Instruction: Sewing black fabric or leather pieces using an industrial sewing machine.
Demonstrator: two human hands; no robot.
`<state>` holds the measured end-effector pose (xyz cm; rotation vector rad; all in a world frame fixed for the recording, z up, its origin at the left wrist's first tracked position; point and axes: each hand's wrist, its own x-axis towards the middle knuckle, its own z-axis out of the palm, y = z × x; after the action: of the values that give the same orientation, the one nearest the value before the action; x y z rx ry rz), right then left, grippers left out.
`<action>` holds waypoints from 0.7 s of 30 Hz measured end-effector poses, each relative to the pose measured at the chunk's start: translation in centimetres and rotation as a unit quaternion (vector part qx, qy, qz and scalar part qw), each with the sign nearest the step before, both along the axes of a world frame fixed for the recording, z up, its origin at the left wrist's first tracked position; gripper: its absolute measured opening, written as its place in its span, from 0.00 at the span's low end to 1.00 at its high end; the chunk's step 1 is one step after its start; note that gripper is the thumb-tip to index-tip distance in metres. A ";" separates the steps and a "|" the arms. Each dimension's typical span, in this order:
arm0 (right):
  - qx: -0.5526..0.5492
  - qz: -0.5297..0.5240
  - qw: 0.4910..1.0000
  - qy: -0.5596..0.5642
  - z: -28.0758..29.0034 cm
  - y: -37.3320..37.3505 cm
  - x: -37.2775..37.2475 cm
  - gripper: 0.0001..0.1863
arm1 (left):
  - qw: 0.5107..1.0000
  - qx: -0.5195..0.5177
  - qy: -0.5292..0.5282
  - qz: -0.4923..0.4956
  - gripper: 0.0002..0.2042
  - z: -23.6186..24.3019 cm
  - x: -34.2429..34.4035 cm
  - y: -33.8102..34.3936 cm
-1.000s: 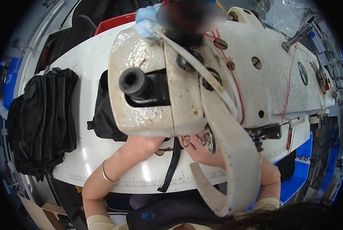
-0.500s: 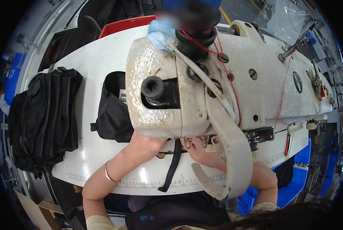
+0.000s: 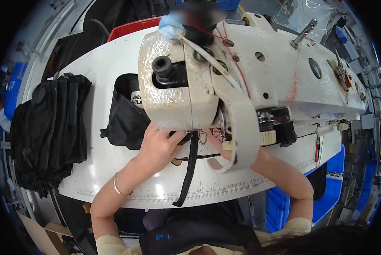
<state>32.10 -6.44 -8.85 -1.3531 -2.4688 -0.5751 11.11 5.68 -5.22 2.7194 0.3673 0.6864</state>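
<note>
A cream sewing machine covers much of what lies between my hands. A black fabric pouch with a white printed label sits open-mouthed at its left. My left hand grips the pouch's near right edge, thumb pointing toward the needle area; some fingertips are hidden beneath the machine head. A narrow black strap runs from under the machine head toward the table's front edge. My right hand is on the other side of the needle area, mostly hidden behind the machine's pale curved arm, so its grip does not show.
A thick stack of black fabric pieces lies on the left of the white table. Blue bins stand below the right edge. A red-handled tool rests at the right, and a red bin is behind the table.
The view has shifted, so the machine sits higher and further left in it. More of my left hand shows, with its thumb stretched toward the needle. The strap's loose end lies slightly further left.
</note>
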 end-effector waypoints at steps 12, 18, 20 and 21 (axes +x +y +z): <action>-0.021 0.025 0.992 0.123 1.8 0.0 -3.3 0.13 | 0.996 0.068 0.050 0.028 0.16 3.7 -0.3 -2.8; -0.227 0.018 0.851 0.474 0.2 -0.8 -2.8 0.11 | 0.940 -0.321 -0.013 0.113 0.10 1.3 -1.2 -0.3; -0.039 0.025 0.988 0.146 0.5 -1.2 -2.5 0.09 | 0.946 -0.307 -0.031 0.098 0.11 0.9 -1.8 -0.1; -0.036 0.036 0.990 0.130 0.7 -1.5 -2.5 0.09 | 0.975 -0.212 -0.028 0.060 0.13 0.7 -2.0 -0.2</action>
<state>29.63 -7.92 -8.11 -1.2690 -2.3342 -0.2760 9.11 5.52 -4.49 2.2832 0.5934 0.6296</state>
